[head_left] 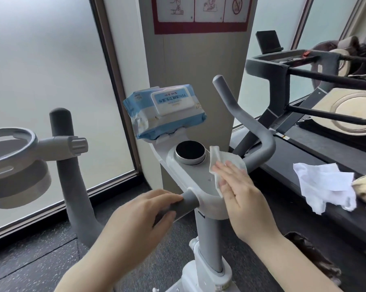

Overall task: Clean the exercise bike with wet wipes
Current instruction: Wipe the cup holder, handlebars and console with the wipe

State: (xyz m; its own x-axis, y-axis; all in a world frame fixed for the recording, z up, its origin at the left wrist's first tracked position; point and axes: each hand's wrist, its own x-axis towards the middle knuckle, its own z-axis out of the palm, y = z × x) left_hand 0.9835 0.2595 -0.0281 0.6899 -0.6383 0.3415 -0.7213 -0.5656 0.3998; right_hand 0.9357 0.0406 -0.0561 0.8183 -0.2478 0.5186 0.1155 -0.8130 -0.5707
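— Fingers (228,171) of your right hand (241,199) lie flat and spread, pressing one wet wipe (222,163) onto the exercise bike (199,178) console, just beside its one round black dial (190,151). And your left?

— Your left hand (144,216) is curled around the near grey handlebar (183,204), gripping it.

— How many wipes do you count?

— Two loose: the one under your palm, and one crumpled wipe (323,186) on the treadmill (304,165) to your right. One wipe pack (163,111) rests on the bike's holder.
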